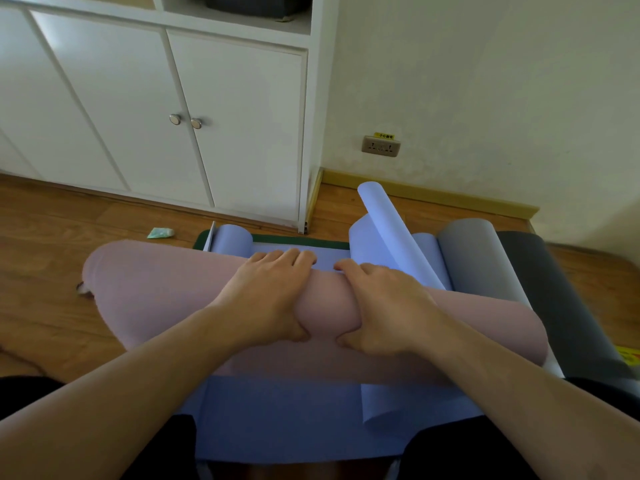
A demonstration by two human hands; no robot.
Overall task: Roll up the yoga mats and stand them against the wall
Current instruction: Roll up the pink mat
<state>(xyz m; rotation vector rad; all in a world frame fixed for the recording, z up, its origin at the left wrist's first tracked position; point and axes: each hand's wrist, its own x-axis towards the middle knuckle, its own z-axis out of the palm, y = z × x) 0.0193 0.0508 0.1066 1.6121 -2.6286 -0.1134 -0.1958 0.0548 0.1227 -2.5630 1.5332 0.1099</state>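
Observation:
A thick pink yoga mat roll lies crosswise on the floor in front of me. My left hand and my right hand both grip it near its middle, fingers curled over the far side and thumbs on the near side. Under the roll lies a flat blue mat, whose far end curls up. Another blue sheet stands curled up at the right. A green mat edge shows beneath, at the far end.
Grey and dark grey rolled mats lie at the right. White cabinet doors stand at the back left, the cream wall with a socket at the back right. A small green scrap lies on the wooden floor.

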